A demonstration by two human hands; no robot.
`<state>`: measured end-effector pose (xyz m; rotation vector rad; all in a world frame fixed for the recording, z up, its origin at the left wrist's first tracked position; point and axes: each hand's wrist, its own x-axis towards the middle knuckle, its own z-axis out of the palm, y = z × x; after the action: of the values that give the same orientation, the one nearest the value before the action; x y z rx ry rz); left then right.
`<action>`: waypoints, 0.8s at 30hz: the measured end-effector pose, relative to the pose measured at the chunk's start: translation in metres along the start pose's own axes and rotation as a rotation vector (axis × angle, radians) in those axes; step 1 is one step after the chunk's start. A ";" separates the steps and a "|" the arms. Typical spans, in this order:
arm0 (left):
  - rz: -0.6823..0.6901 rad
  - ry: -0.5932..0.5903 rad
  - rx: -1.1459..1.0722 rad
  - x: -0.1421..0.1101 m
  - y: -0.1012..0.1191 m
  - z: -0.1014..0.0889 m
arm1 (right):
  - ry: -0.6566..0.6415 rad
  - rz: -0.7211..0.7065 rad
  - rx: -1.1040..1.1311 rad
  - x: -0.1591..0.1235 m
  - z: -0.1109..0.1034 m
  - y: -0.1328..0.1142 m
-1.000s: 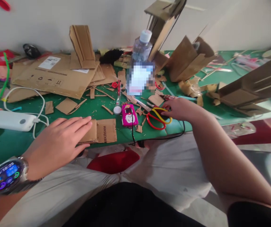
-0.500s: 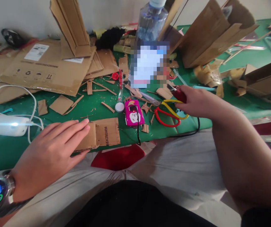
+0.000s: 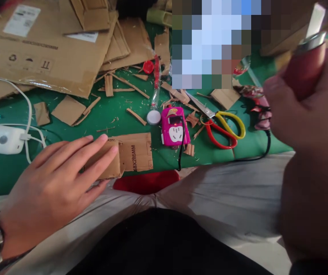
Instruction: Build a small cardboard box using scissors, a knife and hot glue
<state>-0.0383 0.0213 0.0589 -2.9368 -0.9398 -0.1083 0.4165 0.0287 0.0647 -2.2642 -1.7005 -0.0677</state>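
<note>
My left hand (image 3: 60, 179) lies with fingers spread on a small folded piece of cardboard (image 3: 135, 156) at the table's front edge. Printed characters show on the cardboard's flat right part, and the thumb is at its near side. Raised at the right, close to the camera, my right hand (image 3: 321, 114) is wrapped round the dark red handle of a craft knife (image 3: 306, 72). Its short flat blade points up, clear of the table. A pair of scissors (image 3: 208, 112) with yellow and red handles lies between the hands, beside a pink power socket (image 3: 175, 133).
Flattened cardboard boxes (image 3: 63, 72) and scraps cover the back left of the green table (image 3: 124, 122). A white power bank (image 3: 0, 137) with cables is at the left. A white cap (image 3: 153, 117) sits near the socket, whose black cable hangs over the edge. A blurred patch hides the back.
My right hand has lifted the knife from beside the scissors, up and toward the camera, uncovering the scissors. My left hand remains on the cardboard. The view has tilted down.
</note>
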 end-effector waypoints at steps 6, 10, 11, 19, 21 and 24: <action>0.019 0.028 -0.004 -0.001 -0.002 0.000 | -0.378 -0.294 0.535 -0.052 -0.004 -0.059; 0.012 0.029 0.005 0.000 -0.001 0.001 | -0.624 -0.341 0.721 -0.080 0.001 -0.088; 0.003 0.026 0.003 0.001 -0.001 0.001 | -0.651 -0.358 0.742 -0.084 0.003 -0.092; -0.080 -0.049 -0.123 -0.002 0.000 -0.003 | -0.483 -0.440 0.979 -0.108 0.035 -0.105; -0.123 -0.054 -0.162 -0.002 0.001 -0.003 | -0.461 -0.399 1.039 -0.111 0.040 -0.108; -0.154 -0.057 -0.209 -0.001 0.001 -0.003 | -0.447 -0.334 1.072 -0.114 0.041 -0.112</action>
<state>-0.0391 0.0195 0.0614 -3.0651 -1.2340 -0.1377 0.2714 -0.0385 0.0242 -1.2274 -1.6633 1.0676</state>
